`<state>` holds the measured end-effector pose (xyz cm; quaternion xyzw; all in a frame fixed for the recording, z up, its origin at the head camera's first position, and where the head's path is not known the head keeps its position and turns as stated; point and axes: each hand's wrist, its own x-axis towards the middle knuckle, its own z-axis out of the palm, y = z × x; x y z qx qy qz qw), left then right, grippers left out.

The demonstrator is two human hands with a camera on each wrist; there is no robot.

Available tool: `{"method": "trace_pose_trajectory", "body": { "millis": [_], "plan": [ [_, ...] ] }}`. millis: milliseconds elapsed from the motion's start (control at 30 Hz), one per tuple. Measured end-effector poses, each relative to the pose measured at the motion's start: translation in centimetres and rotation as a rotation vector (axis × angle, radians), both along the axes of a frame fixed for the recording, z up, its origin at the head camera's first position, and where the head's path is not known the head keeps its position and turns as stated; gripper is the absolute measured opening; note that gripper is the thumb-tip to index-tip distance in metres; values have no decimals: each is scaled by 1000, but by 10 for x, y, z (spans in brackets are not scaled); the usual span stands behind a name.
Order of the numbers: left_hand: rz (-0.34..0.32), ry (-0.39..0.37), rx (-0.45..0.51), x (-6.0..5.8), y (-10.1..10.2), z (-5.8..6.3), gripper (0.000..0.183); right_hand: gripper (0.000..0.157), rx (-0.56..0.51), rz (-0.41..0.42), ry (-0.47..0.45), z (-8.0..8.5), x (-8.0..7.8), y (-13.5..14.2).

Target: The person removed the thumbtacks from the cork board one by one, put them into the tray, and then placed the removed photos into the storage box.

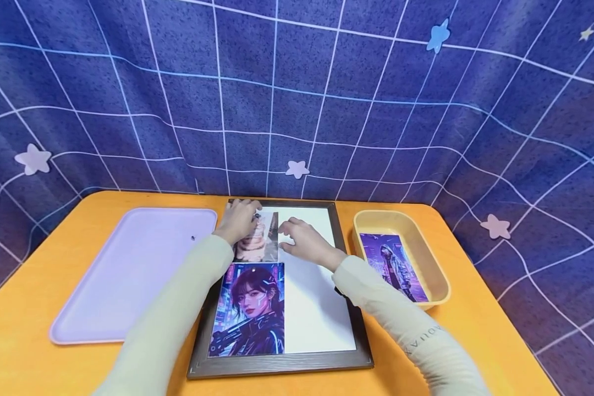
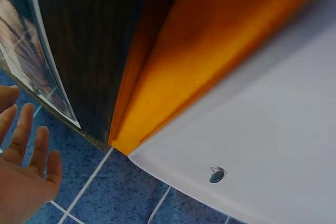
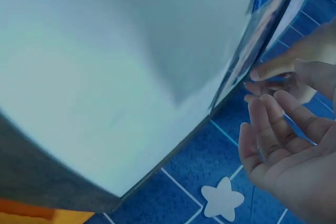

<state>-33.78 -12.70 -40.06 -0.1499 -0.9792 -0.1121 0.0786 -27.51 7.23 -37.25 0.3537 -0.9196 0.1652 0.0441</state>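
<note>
A dark picture frame [image 1: 289, 364] with a white backing [image 1: 319, 313] lies on the table. Over its upper left part lies a glossy picture [image 1: 255, 246], partly covered by the hands. Below it is a picture of a dark-haired figure with a gun [image 1: 249, 313]. My left hand [image 1: 237, 220] is at the upper picture's top left, its fingers loosely bent; the left wrist view shows the fingers [image 2: 41, 153] spread apart. My right hand [image 1: 304, 240] hovers by that picture's right edge, fingers relaxed and slightly curved [image 3: 270, 129], with nothing in its grasp.
To the left a lilac tray [image 1: 143, 264] lies flat, with a small dark spot on it. On the right a yellow bin [image 1: 438, 275] holds a picture of a hooded figure [image 1: 395, 267]. Behind the orange table [image 1: 25, 308] hangs a blue curtain [image 1: 257, 110] with stars.
</note>
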Motion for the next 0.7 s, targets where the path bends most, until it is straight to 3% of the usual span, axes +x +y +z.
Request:
{"method": "trace_pose_trajectory", "body": {
  "millis": [400, 700],
  "plan": [
    [-16, 15, 12, -11, -4, 1, 31, 32, 73, -10, 7, -14, -10, -14],
    [-19, -17, 4, -10, 0, 3, 31, 37, 187, -9, -21, -23, -8, -21]
  ]
}}
